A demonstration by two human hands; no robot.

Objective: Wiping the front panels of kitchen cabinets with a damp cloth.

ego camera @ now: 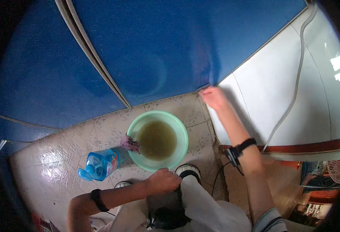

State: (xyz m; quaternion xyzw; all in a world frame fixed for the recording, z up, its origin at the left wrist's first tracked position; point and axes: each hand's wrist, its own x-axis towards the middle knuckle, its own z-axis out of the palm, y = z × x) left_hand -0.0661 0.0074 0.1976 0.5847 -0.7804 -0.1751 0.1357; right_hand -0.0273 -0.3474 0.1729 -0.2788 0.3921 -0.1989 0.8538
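My right hand [213, 97] reaches to the lower corner of a glossy blue panel [158, 52], where the panel meets a white wall; its fingers are blurred, and whether they hold anything is unclear. Curled in front of my knees, my left hand [165, 180] shows only its back, so its palm is hidden. A light green plastic basin [181, 145] of murky brownish water [157, 140] stands on the floor, just beyond my left hand. Over the basin's left rim hangs a purple cloth [130, 144]. Left of it is a blue plastic bottle [100, 165] with a label.
Patterned tiles [80, 145] cover the floor, shiny at the left. A grey hose [298, 66] runs down the white wall [271, 87] at the right. My shoe [189, 169] is close to the basin. A fan [338, 171] shows at the far right. Both wrists wear black straps.
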